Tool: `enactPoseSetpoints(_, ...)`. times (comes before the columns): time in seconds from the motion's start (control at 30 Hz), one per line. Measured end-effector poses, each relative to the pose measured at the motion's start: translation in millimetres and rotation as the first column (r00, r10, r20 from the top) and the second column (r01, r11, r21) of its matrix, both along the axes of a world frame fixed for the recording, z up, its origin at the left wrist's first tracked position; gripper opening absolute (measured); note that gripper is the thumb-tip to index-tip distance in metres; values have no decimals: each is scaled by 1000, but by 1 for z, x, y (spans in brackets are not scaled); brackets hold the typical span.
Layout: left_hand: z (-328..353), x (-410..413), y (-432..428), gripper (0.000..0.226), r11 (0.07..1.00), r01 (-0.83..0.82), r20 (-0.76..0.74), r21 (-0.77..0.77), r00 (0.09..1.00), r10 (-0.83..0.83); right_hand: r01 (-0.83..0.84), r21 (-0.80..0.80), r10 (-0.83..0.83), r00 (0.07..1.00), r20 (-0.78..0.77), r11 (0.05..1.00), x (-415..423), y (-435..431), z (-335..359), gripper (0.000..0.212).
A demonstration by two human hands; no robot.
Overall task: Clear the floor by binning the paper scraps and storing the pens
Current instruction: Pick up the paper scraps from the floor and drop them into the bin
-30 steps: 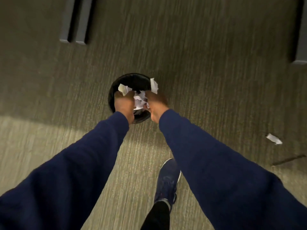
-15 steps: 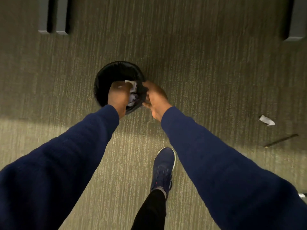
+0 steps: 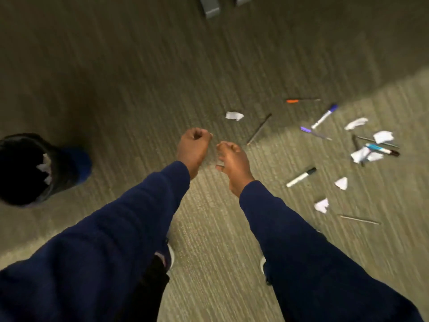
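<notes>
The black bin (image 3: 21, 194) stands at the far left with white paper scraps (image 3: 45, 167) inside. My left hand (image 3: 192, 151) is curled into a loose fist with nothing in it, held over bare carpet. My right hand (image 3: 232, 163) hangs beside it, fingers bent and apart, empty. To the right, several pens and markers lie scattered: a black-capped marker (image 3: 301, 177), a blue-capped marker (image 3: 324, 116), an orange-tipped pen (image 3: 301, 100), a dark pen (image 3: 259, 129). White scraps lie among them: one (image 3: 234, 115) near my hands, a cluster (image 3: 365, 154) further right.
A blue object (image 3: 80, 165) sits right behind the bin. Grey furniture legs (image 3: 210, 6) stand at the top. My shoes (image 3: 170, 255) show below my arms. The floor is grey-green ribbed carpet.
Both hands have let go of the paper scraps into the bin and pulled away from it. My view has swung right, so the bin is now at the far left and the scattered pens have come into sight.
</notes>
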State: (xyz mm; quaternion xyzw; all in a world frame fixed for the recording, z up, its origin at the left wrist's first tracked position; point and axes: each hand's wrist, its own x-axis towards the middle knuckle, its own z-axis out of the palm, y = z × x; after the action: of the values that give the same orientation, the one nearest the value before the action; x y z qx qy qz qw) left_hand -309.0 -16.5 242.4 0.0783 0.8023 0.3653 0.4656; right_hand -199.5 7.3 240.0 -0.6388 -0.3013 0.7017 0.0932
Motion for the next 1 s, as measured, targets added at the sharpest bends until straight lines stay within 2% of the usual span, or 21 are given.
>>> enactPoseSetpoints(0.13,6,112,54,8,981,193,33,-25,981,-192,76,78,-83,992,99,994,124,26,-2,29)
enactPoseSetpoints(0.33,-10,224,103,17,912,389,-26,-128,918,-395,63,109,-100,921,377,992,286,38,-27,24)
enactPoseSetpoints(0.43,-45,247,125,13,850,504,-79,-153,851,-519,-8,128,-59,857,513,992,345,38,-60,40)
enactPoseSetpoints(0.57,-112,241,145,17,706,663,-159,-249,691,-705,-210,4,157,744,649,978,384,34,-126,61)
enactPoseSetpoints(0.67,-161,207,158,49,574,711,-316,-407,480,-818,-301,-59,255,667,700,952,384,28,-175,71)
enactPoseSetpoints(0.73,-191,178,167,60,514,663,-369,-545,361,-857,-356,-64,285,615,735,932,378,21,-204,72)
enactPoseSetpoints(0.8,-217,145,171,50,464,606,-310,-646,347,-885,-381,-7,242,574,782,925,371,12,-227,68)
enactPoseSetpoints(0.83,-229,129,172,44,436,591,-255,-679,368,-894,-371,34,192,555,809,928,369,8,-235,66)
enactPoseSetpoints(0.87,-239,114,172,48,439,576,-237,-690,394,-888,-349,83,129,541,831,934,370,6,-242,62)
enactPoseSetpoints(0.93,-253,91,174,66,497,555,-325,-667,383,-865,-315,185,16,542,840,931,380,6,-251,46)
enactPoseSetpoints(1.0,-263,78,177,68,523,591,-392,-614,348,-852,-335,269,-40,558,829,903,392,13,-253,28)
